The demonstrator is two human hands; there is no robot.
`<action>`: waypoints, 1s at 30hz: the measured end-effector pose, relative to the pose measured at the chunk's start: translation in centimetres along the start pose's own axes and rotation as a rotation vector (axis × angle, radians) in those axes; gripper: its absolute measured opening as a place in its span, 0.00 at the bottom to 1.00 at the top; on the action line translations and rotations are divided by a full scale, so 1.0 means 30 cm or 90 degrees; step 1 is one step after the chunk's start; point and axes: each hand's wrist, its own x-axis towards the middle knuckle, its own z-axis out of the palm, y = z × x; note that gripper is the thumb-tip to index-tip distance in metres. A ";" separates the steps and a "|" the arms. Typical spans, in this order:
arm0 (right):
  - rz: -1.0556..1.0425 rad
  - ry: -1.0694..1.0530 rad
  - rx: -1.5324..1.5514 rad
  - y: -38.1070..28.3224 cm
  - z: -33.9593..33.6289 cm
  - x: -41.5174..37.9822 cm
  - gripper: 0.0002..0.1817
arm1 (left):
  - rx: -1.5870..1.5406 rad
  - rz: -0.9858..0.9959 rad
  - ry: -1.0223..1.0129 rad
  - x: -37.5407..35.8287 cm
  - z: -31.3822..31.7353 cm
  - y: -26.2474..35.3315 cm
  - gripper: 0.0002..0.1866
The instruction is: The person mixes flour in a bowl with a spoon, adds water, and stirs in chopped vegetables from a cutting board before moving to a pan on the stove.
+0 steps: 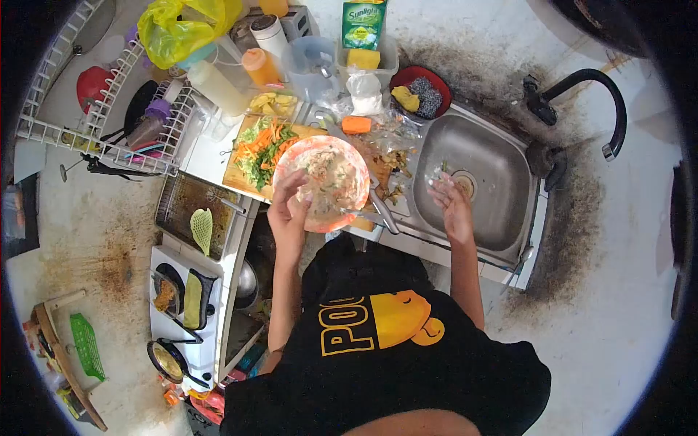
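My left hand [291,211] is raised over the left rim of a bowl [361,163], fingers curved and apart from the thumb, nothing visible between them. Inside the bowl is a pale, lumpy batter mix [327,178] with green bits, and a metal utensil [360,214] leans out at its lower right. My right hand [454,208] hangs over the sink [502,167], fingers stretched out, whitish residue on the fingertips. Between the bowl and the sink lies a knife handle [382,207]. Chopped greens and carrot strips [265,149] are heaped on the cutting board [236,176] left of the bowl.
A carrot piece [356,125], a bag of white powder [365,91] and a red bowl with scourers [440,83] stand behind. The black faucet [582,73] arches at the right. On the left are a dish rack [109,149] and a stove [200,356] with pans.
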 end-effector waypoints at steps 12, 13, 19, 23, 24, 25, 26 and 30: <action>-0.141 0.024 -0.245 0.014 0.111 0.116 0.18 | 0.182 0.077 -0.016 -0.014 -0.028 0.069 0.24; -0.155 0.007 -0.241 0.011 0.119 0.126 0.18 | 0.205 0.061 -0.008 -0.019 -0.037 0.073 0.24; -0.198 -0.028 -0.233 -0.032 0.162 0.167 0.17 | 0.201 0.055 0.023 -0.041 -0.072 0.065 0.20; -0.222 -0.037 -0.236 -0.039 0.159 0.246 0.16 | 0.194 0.048 0.041 -0.066 -0.077 0.072 0.18; -0.251 -0.021 -0.270 -0.060 0.167 0.259 0.15 | 0.185 0.036 0.045 -0.073 -0.082 0.066 0.18; -0.280 -0.004 -0.304 -0.080 0.175 0.275 0.14 | 0.175 0.025 0.049 -0.080 -0.085 0.062 0.17; -0.282 -0.011 -0.302 -0.097 0.183 0.294 0.14 | 0.177 0.027 0.056 -0.088 -0.086 0.060 0.17; -0.409 0.048 -0.438 -0.150 0.206 0.412 0.14 | 0.165 0.036 0.096 -0.117 -0.095 0.065 0.17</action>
